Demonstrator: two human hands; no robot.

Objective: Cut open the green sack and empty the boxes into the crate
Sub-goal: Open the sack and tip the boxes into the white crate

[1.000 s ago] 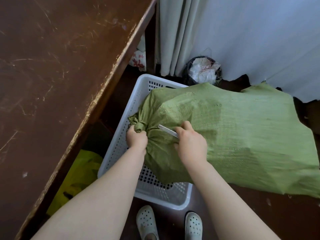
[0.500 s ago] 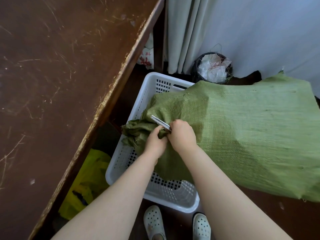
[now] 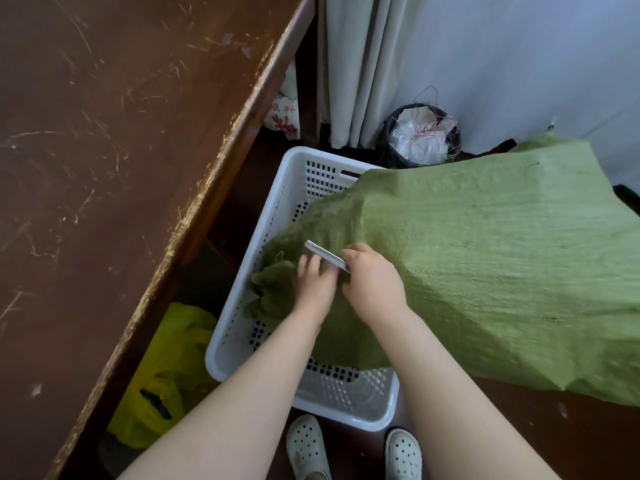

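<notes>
Head view, looking down. Green sack (image 3: 485, 254) lies on its side on the dark floor, its neck end propped over the right rim of the white perforated crate (image 3: 341, 393) and reaching inside. The bunched neck (image 3: 270, 289) hangs within the crate against its left wall. Sack cloth is stretched over angular bulges; the contents are hidden. Right hand (image 3: 372, 278) rests on top of the sack near the neck, fingers curled round a slim metal cutter (image 3: 323, 255), which points up and left, away from the knuckles, lying flat just above the cloth. Left hand (image 3: 313, 282) sits just beside the right, touching it; the image is blurred here, but its fingers (image 3: 306, 266) look straight and slightly spread, tips on the cloth directly under the cutter. Both forearms are bare. Crate stands on the floor just beside the scratched brown counter (image 3: 121, 168), with 2 white clogs (image 3: 306, 445) at its near edge. A yellow bag (image 3: 166, 375) lies under the counter. Beyond the crate, a black waste bin (image 3: 420, 140) holding white scraps stands against a pale curtain (image 3: 363, 64).
</notes>
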